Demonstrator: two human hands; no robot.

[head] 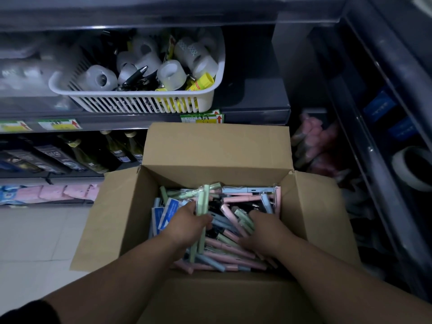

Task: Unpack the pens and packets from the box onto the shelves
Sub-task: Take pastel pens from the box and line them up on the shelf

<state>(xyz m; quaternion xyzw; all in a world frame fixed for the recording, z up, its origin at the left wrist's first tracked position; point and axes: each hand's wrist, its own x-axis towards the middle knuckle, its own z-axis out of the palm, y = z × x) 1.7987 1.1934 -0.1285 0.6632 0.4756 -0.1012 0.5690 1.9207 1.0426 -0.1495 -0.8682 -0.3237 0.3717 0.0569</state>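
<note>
An open cardboard box (210, 148) stands on the floor before the shelves, filled with several pink, green, blue and black pens (236, 253) and blue-and-white packets (167, 212) along its left side. My left hand (187, 224) is inside the box and grips a bundle of pale green pens (201, 202) that stick up and down past the fist. My right hand (265, 232) lies on the pile to the right, fingers curled into the pens; what it holds is hidden.
A white slotted basket (205, 99) with tape rolls and clips sits on the grey shelf (257, 113) right behind the box. Bottles (117, 148) stand on the lower shelf at left. A second dark shelf unit (385, 160) runs along the right. Pale floor tiles (35, 230) lie left.
</note>
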